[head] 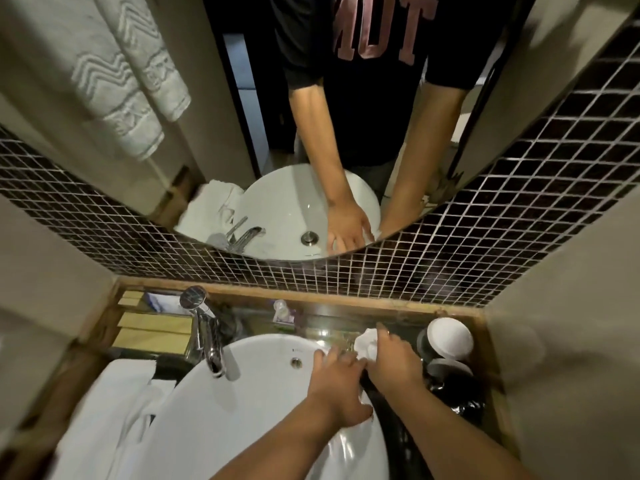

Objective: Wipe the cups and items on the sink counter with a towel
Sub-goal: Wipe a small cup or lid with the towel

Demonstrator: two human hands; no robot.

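My right hand (394,362) grips a small crumpled white towel (366,342) and presses it onto the dark counter (325,323) just right of the white sink basin (214,410). My left hand (337,382) rests flat on the basin's right rim, fingers spread, touching my right hand. A white cup (449,337) stands at the counter's far right on a dark tray. A second cup (446,368), dark inside, sits just in front of it. Both cups are to the right of my right hand.
A chrome faucet (206,337) rises left of the basin. Folded white towels (114,410) lie at the left, with yellow boxes (154,327) behind them. A small bottle (282,311) stands by the tiled back wall. A black crinkled bag (460,400) lies front right. A round mirror (311,116) hangs above.
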